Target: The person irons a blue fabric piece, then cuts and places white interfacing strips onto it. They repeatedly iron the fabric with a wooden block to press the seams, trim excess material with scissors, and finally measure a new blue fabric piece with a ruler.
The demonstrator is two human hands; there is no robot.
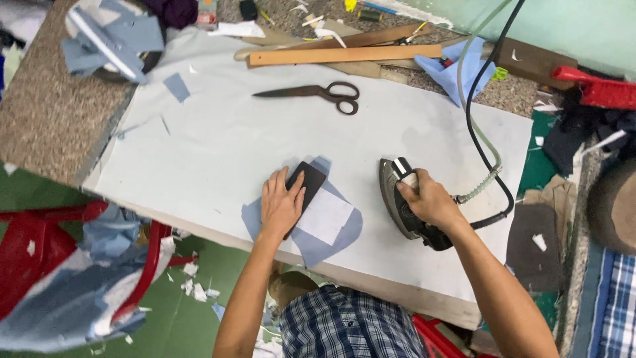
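Observation:
My left hand presses flat on a dark rectangular template that lies on a light blue fabric piece with a white patch on it, near the front edge of the white-covered ironing board. My right hand grips the handle of a steam iron that rests on the board just right of the fabric. Its black cord and pale hose run up and away to the back.
Black scissors lie at the back of the board. Wooden rulers and blue fabric scraps sit behind on the speckled table. A red plastic chair with blue cloth stands at lower left. Dark fabric piles are at right.

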